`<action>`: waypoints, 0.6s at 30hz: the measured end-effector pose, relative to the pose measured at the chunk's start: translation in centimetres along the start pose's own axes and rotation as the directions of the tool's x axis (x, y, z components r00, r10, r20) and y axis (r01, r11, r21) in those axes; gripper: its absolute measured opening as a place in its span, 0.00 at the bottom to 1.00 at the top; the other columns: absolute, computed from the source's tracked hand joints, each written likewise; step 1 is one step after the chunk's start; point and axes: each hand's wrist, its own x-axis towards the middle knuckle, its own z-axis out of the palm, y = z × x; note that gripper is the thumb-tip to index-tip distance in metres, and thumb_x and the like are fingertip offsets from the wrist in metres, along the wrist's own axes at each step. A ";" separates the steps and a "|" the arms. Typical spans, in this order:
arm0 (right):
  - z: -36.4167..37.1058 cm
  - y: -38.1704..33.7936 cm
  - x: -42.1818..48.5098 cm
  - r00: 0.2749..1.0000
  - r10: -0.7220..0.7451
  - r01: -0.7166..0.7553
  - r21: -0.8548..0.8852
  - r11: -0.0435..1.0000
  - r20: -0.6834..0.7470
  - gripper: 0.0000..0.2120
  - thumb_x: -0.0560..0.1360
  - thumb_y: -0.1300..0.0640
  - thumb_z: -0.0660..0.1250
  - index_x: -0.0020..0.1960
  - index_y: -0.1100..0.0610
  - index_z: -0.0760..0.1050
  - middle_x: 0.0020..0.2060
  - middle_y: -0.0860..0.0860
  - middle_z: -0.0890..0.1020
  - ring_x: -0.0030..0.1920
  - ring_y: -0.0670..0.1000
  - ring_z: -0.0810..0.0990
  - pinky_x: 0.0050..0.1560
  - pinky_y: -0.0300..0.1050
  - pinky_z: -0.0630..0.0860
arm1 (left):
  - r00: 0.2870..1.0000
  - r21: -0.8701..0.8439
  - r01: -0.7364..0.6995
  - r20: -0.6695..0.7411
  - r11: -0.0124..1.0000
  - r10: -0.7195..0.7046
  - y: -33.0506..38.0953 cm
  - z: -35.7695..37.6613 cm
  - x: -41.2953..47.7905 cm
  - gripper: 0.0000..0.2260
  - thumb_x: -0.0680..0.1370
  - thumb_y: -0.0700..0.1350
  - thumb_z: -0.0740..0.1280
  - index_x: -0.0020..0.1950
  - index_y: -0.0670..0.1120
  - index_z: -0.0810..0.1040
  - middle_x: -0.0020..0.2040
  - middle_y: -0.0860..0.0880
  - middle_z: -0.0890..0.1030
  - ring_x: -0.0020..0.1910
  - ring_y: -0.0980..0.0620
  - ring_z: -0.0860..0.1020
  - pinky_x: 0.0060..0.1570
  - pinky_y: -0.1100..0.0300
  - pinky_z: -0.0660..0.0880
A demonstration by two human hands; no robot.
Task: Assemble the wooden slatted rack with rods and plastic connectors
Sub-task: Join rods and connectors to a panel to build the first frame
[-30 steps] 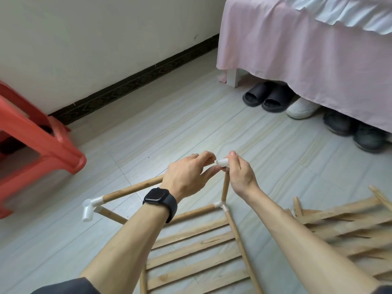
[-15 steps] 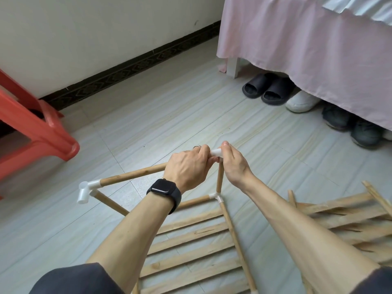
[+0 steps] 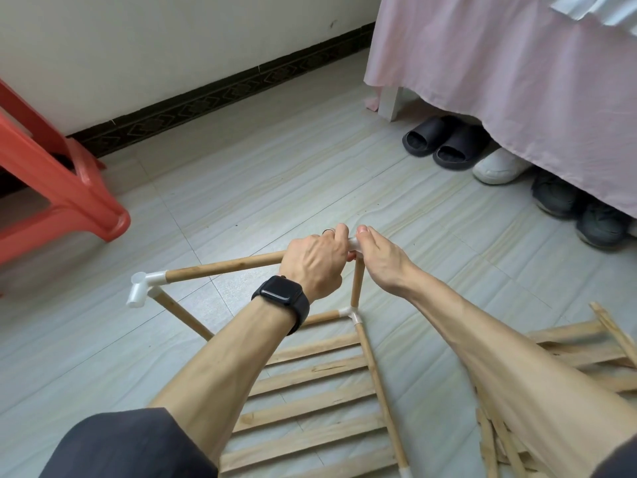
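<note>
**A:** Anything changed over the last second?

**B:** Closed up. Showed a fair stub of the white top connector (image 3: pixel 355 243) in the gap back then; shows only a sliver now.

**A:** Held how?

**B:** Wrapped round the end of the horizontal rod (image 3: pixel 224 269) with the left hand (image 3: pixel 315 267), curled tight and seemingly shoving rightward. Pinching the connector with the right hand (image 3: pixel 379 260), thumb on top, directly over the upright rod (image 3: pixel 356 286).

**A:** Seated, then?

**B:** Probably most of the way in. Hard to say for sure with the joint buried under knuckles.

**A:** Meaning what for the rack?

**B:** Ties rail to post, so closes this end frame above the slatted shelf (image 3: pixel 310 401) lying on the floor (image 3: pixel 275 188). Already joined at the left corner connector (image 3: pixel 143 288) and at the lower corner connector (image 3: pixel 350 313).

**A:** Much left?

**B:** Plenty, judging by the loose slat panels (image 3: pixel 586 339) piled to the right. Worth keeping the post plumb while pressing, or risks popping the lower joint.
</note>
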 end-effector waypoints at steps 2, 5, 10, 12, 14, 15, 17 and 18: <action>0.2 -0.7 -0.5 1.000 -0.003 0.002 -0.007 1.000 -0.030 0.19 0.87 0.50 0.44 0.53 0.56 0.71 0.41 0.39 0.77 0.46 0.40 0.77 0.50 0.37 0.62 | 1.000 0.002 0.007 -0.007 1.000 -0.007 0.2 0.1 -0.1 0.08 0.80 0.38 0.57 0.59 0.45 0.64 0.51 0.48 0.77 0.48 0.43 0.80 0.36 0.53 0.65; 0.4 -0.5 -0.6 0.999 -0.022 0.023 0.033 0.999 -0.026 0.20 0.87 0.49 0.43 0.55 0.55 0.72 0.51 0.43 0.81 0.51 0.45 0.81 0.55 0.41 0.66 | 1.000 0.014 0.022 0.012 1.000 -0.022 0.4 0.5 0.1 0.10 0.79 0.37 0.57 0.59 0.45 0.64 0.55 0.46 0.77 0.52 0.43 0.80 0.41 0.53 0.67; 0.7 0.2 -1.5 0.999 -0.014 0.009 0.149 0.989 0.034 0.34 0.82 0.40 0.39 0.64 0.53 0.81 0.66 0.50 0.81 0.68 0.52 0.76 0.73 0.47 0.65 | 0.998 0.009 0.060 0.016 0.998 -0.060 0.7 1.1 0.1 0.07 0.83 0.43 0.57 0.52 0.48 0.58 0.54 0.46 0.78 0.48 0.43 0.79 0.42 0.53 0.67; 0.7 0.3 -2.6 1.000 -0.001 -0.004 0.197 0.980 0.022 0.32 0.84 0.43 0.39 0.58 0.50 0.82 0.65 0.55 0.80 0.69 0.54 0.74 0.74 0.48 0.64 | 0.997 -0.007 0.072 -0.010 0.997 -0.072 0.8 1.3 -0.2 0.04 0.84 0.46 0.54 0.53 0.48 0.60 0.53 0.45 0.78 0.47 0.42 0.78 0.42 0.52 0.67; 0.7 1.3 -3.9 0.998 0.062 -0.053 0.237 0.970 -0.031 0.24 0.86 0.45 0.44 0.56 0.53 0.77 0.65 0.59 0.78 0.67 0.57 0.73 0.72 0.49 0.66 | 0.994 -0.015 0.098 -0.042 0.995 -0.098 1.0 1.3 -0.7 0.05 0.85 0.47 0.52 0.55 0.47 0.63 0.53 0.45 0.77 0.48 0.42 0.78 0.44 0.51 0.67; 0.5 2.4 -4.6 0.993 0.108 -0.092 0.229 0.969 -0.056 0.22 0.86 0.46 0.48 0.61 0.57 0.75 0.66 0.58 0.77 0.67 0.56 0.73 0.70 0.48 0.67 | 0.992 -0.016 0.113 -0.047 0.993 -0.114 1.2 1.3 -1.0 0.07 0.85 0.48 0.51 0.57 0.47 0.64 0.53 0.45 0.76 0.49 0.42 0.77 0.45 0.51 0.66; -0.2 5.8 -6.5 0.974 0.192 -0.167 0.184 0.969 -0.124 0.21 0.84 0.46 0.57 0.70 0.58 0.70 0.68 0.54 0.74 0.68 0.53 0.74 0.67 0.45 0.68 | 0.988 -0.011 0.144 -0.058 0.990 -0.144 1.6 1.4 -1.4 0.09 0.85 0.49 0.51 0.59 0.47 0.65 0.54 0.45 0.75 0.51 0.42 0.76 0.47 0.51 0.66; -0.6 7.9 -7.6 0.955 0.232 -0.204 0.158 0.966 -0.185 0.22 0.83 0.45 0.60 0.71 0.58 0.70 0.68 0.53 0.74 0.67 0.53 0.75 0.66 0.45 0.69 | 0.985 -0.005 0.159 -0.064 0.987 -0.159 1.8 1.4 -1.6 0.09 0.84 0.49 0.52 0.60 0.47 0.66 0.54 0.46 0.74 0.51 0.43 0.76 0.48 0.51 0.66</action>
